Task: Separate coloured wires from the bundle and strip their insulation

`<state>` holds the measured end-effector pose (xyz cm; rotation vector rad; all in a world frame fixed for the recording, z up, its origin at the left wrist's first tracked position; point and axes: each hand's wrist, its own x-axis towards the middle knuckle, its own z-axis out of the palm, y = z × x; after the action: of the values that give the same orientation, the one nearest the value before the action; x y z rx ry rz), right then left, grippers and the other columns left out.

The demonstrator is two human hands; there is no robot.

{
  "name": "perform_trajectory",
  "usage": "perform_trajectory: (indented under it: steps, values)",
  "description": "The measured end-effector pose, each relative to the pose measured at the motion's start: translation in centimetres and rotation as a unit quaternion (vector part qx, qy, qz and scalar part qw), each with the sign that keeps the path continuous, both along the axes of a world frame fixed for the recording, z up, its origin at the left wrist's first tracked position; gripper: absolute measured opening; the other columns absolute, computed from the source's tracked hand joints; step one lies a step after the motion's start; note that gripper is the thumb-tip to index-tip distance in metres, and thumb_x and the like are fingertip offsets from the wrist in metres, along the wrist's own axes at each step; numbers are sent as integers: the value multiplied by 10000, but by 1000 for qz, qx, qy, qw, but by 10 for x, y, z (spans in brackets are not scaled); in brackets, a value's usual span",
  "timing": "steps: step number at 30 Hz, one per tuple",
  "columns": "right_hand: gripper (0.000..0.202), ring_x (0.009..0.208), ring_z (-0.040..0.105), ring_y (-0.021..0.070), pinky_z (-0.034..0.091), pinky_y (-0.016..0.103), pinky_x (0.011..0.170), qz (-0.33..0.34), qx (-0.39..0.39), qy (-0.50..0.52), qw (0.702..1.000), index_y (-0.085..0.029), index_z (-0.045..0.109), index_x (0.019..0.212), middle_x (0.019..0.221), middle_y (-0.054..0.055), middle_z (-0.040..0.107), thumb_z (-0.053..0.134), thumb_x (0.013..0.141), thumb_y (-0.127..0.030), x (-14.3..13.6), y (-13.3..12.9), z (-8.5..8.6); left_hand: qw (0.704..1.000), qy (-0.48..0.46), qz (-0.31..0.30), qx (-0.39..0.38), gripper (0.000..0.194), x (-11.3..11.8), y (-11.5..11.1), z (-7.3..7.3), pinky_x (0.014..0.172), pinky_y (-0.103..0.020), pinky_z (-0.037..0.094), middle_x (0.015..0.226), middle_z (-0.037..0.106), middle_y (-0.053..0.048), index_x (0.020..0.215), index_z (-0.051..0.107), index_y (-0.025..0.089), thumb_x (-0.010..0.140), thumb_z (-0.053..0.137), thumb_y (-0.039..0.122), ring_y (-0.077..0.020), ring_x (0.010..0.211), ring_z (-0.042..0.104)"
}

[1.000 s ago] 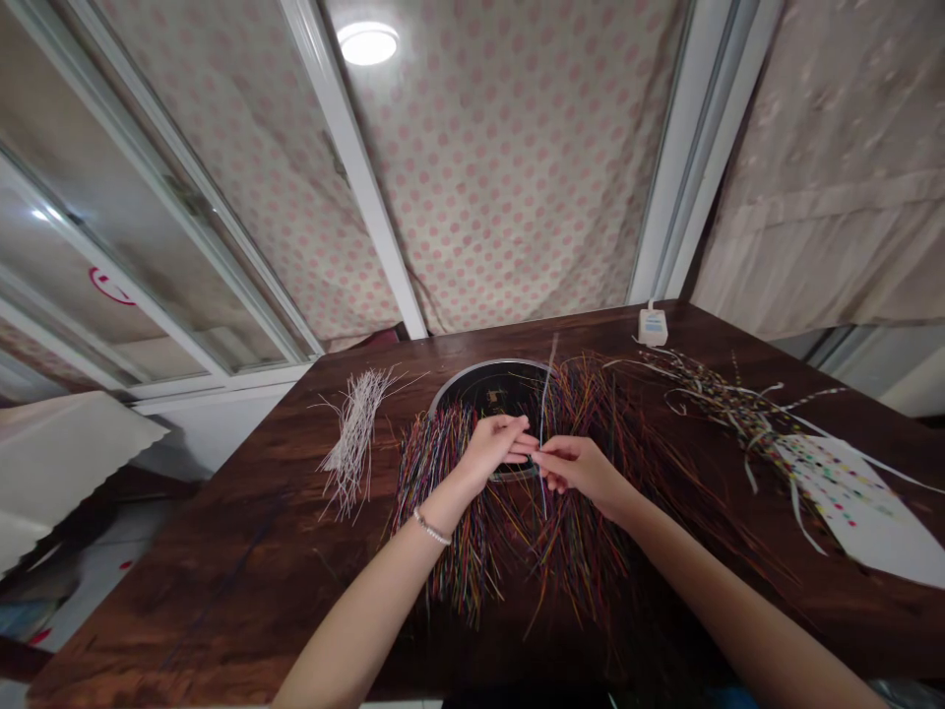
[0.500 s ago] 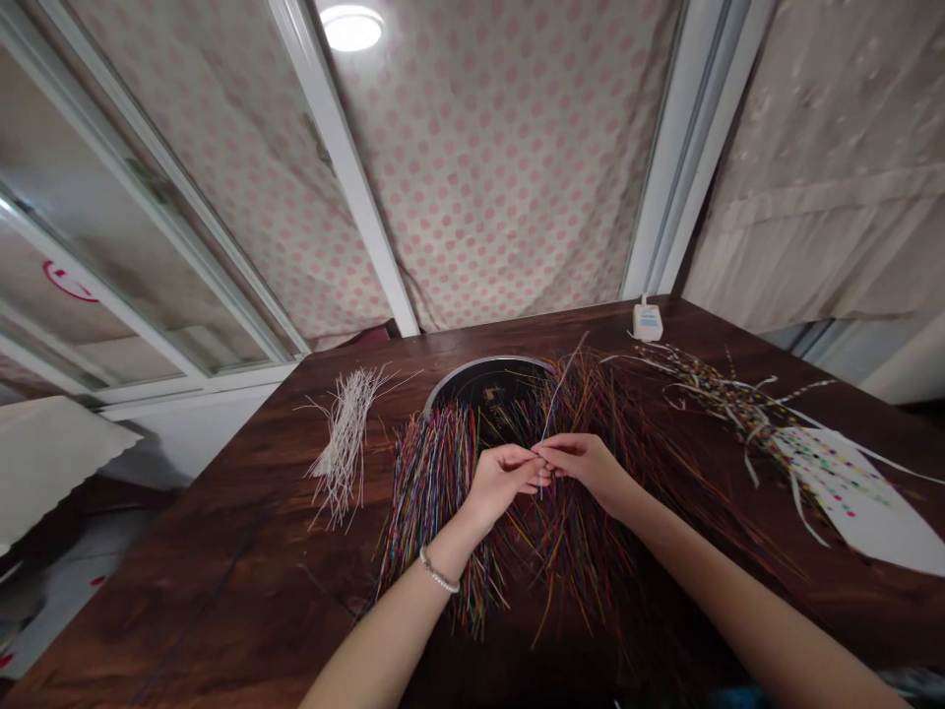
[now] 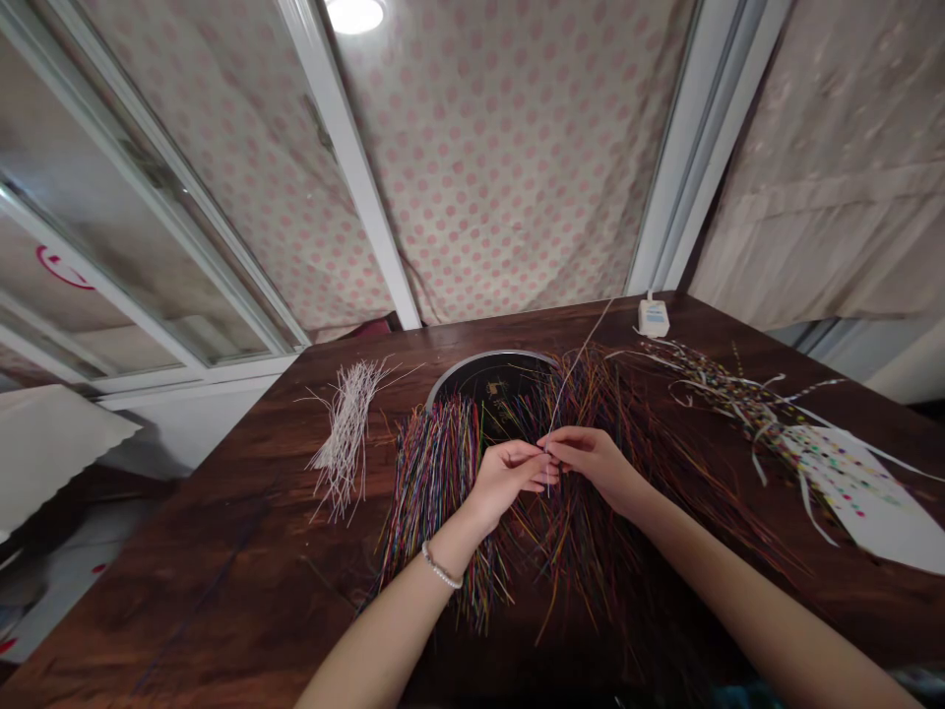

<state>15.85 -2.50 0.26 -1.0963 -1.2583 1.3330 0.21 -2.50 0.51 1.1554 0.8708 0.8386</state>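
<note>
Both hands meet over the colourful strands, fingertips pinched together. My left hand (image 3: 509, 473), with a beaded bracelet (image 3: 441, 568) on its wrist, grips a thin pale cord (image 3: 567, 379). My right hand (image 3: 591, 461) pinches the same cord right beside it. The cord's long end rises up and to the right, and a short end hangs below the fingers. Beneath and to the left lies a thick bundle of multicoloured cords (image 3: 435, 473). A looser heap of reddish-brown cords (image 3: 598, 394) spreads under my right hand. Whether a knot is between the fingertips is too small to tell.
A dark round tray (image 3: 465, 379) with a pale rim lies behind the bundles. White cords (image 3: 346, 423) are piled at the left. On the right are beaded strands (image 3: 730, 394) and a white sheet with coloured dots (image 3: 878, 502). A white adapter (image 3: 653, 317) stands at the table's back edge.
The pale cord's long end now leans further right and reaches higher. Both hands keep their pinch at nearly the same spot; the whole view has shifted slightly.
</note>
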Motion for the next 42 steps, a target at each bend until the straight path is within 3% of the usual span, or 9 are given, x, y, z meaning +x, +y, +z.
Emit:
perform_trajectory:
  steps: [9, 16, 23, 29, 32, 35, 38, 42]
  values:
    - [210, 595, 542, 114, 423, 231, 543, -30, -14, -19, 999, -149, 667, 744, 642, 16, 613, 639, 649, -335, -2, -1, 3, 1000, 6, -2, -12, 329, 0, 0, 1, 570, -227, 462, 798, 677, -99, 798, 576, 126, 669, 628, 425, -178, 710, 649]
    - [206, 549, 519, 72, 404, 195, 517, -56, -53, 67, 995, -150, 615, 707, 684, 17, 613, 631, 674, -353, 1, 1, 7, 1000, 4, 9, -15, 350, 1, 0, -1, 594, -253, 469, 813, 681, -115, 811, 536, 131, 670, 620, 441, -204, 746, 653]
    - [198, 492, 492, 53, 400, 176, 458, -169, -54, 182, 967, -168, 603, 750, 646, -2, 600, 685, 635, -307, 23, 11, 4, 999, 1, 31, -20, 353, 0, 1, -1, 609, -263, 475, 834, 679, -138, 817, 511, 130, 680, 611, 440, -217, 772, 652]
    - [169, 476, 494, 61, 395, 174, 404, -321, 41, 198, 925, -185, 580, 741, 661, -7, 594, 661, 654, -305, 43, 17, 9, 997, 2, 75, -18, 424, 3, 3, -5, 592, -286, 490, 793, 679, -125, 959, 469, 144, 681, 618, 428, -225, 748, 654]
    - [198, 473, 513, 58, 399, 166, 406, -258, 34, 148, 954, -170, 573, 752, 681, 17, 626, 655, 668, -329, 34, 10, 15, 998, 15, 58, 16, 477, 5, 1, -6, 537, -268, 479, 724, 671, -85, 1064, 467, 153, 709, 576, 452, -198, 657, 651]
    - [249, 451, 539, 73, 419, 184, 409, -78, -14, 61, 995, -152, 560, 746, 666, 36, 646, 644, 671, -374, 13, -1, 16, 992, 68, 42, 93, 423, 4, -4, -3, 463, -220, 412, 534, 597, -13, 992, 575, 146, 772, 464, 489, -125, 469, 568]
    - [285, 431, 557, 94, 435, 208, 407, 74, -46, -6, 996, -146, 536, 725, 620, 30, 643, 614, 681, -416, -7, -12, 14, 978, 89, 74, 171, 391, 2, -7, 2, 517, -220, 398, 525, 564, 0, 895, 636, 144, 782, 457, 472, -108, 505, 523]
    - [281, 412, 555, 96, 435, 211, 406, 131, -49, -47, 989, -143, 516, 702, 579, 24, 635, 587, 704, -415, -17, -16, 10, 976, 75, 94, 183, 337, 0, -2, 1, 582, -232, 400, 632, 598, -24, 766, 650, 133, 748, 520, 444, -122, 598, 518]
